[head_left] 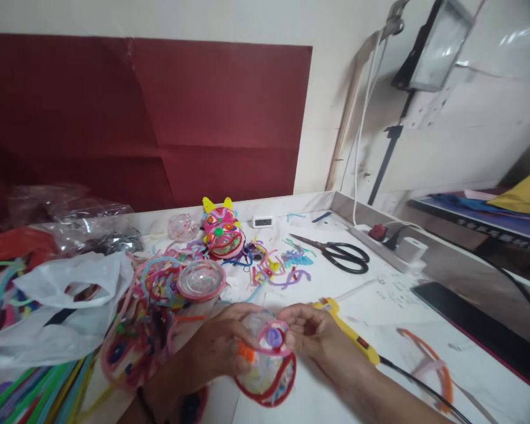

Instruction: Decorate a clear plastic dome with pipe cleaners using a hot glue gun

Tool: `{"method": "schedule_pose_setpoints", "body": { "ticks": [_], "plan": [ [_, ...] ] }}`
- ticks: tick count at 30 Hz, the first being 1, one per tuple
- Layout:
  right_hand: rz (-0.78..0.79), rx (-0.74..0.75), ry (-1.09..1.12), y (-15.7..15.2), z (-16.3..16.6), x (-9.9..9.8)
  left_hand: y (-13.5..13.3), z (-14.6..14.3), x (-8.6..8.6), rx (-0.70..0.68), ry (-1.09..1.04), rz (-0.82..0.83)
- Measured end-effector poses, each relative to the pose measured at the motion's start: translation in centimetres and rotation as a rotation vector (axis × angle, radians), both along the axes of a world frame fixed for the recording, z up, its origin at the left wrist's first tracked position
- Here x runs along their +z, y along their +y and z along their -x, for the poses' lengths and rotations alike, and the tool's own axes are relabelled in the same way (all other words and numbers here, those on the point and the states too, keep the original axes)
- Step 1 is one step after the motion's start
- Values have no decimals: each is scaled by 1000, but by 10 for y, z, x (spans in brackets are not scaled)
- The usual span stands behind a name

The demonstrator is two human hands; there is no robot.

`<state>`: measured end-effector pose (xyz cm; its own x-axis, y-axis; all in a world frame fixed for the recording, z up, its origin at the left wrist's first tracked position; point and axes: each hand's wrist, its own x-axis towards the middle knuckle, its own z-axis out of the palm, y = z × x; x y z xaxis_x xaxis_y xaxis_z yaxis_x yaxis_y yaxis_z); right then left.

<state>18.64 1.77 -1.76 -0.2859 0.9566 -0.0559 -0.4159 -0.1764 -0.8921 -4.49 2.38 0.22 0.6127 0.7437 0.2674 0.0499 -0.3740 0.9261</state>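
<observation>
Near the front middle, my left hand [218, 338] is closed round the side of a clear plastic craft piece [265, 371] edged with red pipe cleaner. A pink pipe-cleaner ring with a purple coil [274, 337] sits on its upper part, and an orange tuft [246, 351] shows beside my left fingers. My right hand [313, 335] pinches at the right edge of the pink ring. Under my right wrist lies a yellow glue gun [353, 335] with a black cord. Behind stands a finished-looking animal head [222, 231] with yellow ears, and a clear round plastic shell [202, 279].
Black-handled scissors [342, 254], a small white digital display [262, 222] and a phone [486, 330] lie on the table. A power strip [391, 247] runs along the right edge. Pipe cleaners [39, 391] and a white plastic bag [66, 318] crowd the left.
</observation>
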Motion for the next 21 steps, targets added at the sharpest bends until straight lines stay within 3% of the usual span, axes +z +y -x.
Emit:
{"method": "schedule_pose_setpoints", "body": {
  "ticks": [16,21],
  "plan": [
    [4,24,-36,-9,-4,5,-8,2,12,-8,70,18],
    [-15,-10,-60,-8,-3,2,-5,1,5,-13,50,-37]
  ]
}}
